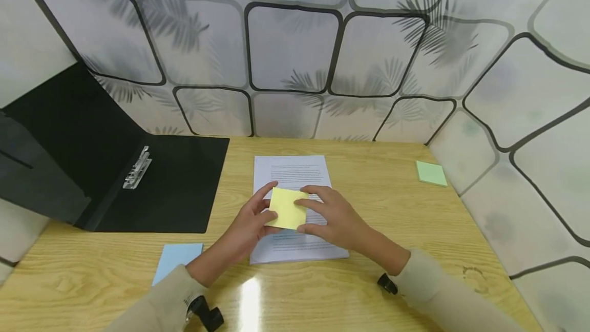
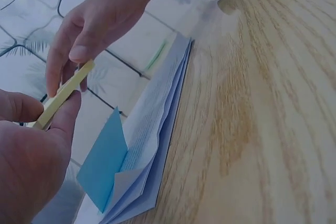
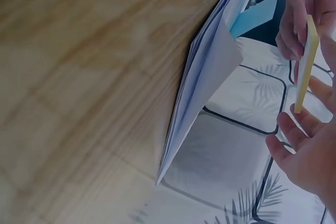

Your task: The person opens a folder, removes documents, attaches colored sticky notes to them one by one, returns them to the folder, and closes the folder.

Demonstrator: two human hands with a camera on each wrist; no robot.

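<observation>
Yellow sticky pad (image 1: 286,209) is in both hands, raised off the surface (image 1: 378,178) and above the printed sheets (image 1: 299,168); both wrist views show a gap under it. Left hand (image 1: 251,219) pinches the left side, thumb on the top face, fingers underneath, so it probably carries most of the load. Right hand (image 1: 338,216) has its fingers spread wider, one at the far right corner, one on the top face, thumb at the near right corner; reads as a light pinch, likely to steady that edge and separate a leaf, can't tell if one is lifted. Two-sided hold keeps the pad near level in the head view. Blue note (image 2: 105,161) stands up off the sheets below the pad, presumably stuck along one edge with the rest free. Blue pad (image 1: 178,257) lies by the left forearm, green pad (image 1: 431,173) far right by the wall, both apart from the sheets, probably to leave the middle for the paper. Black folder (image 1: 184,188) sits open on the left, cover leaning up at the wall, which leaves its metal clip (image 1: 137,168) exposed
</observation>
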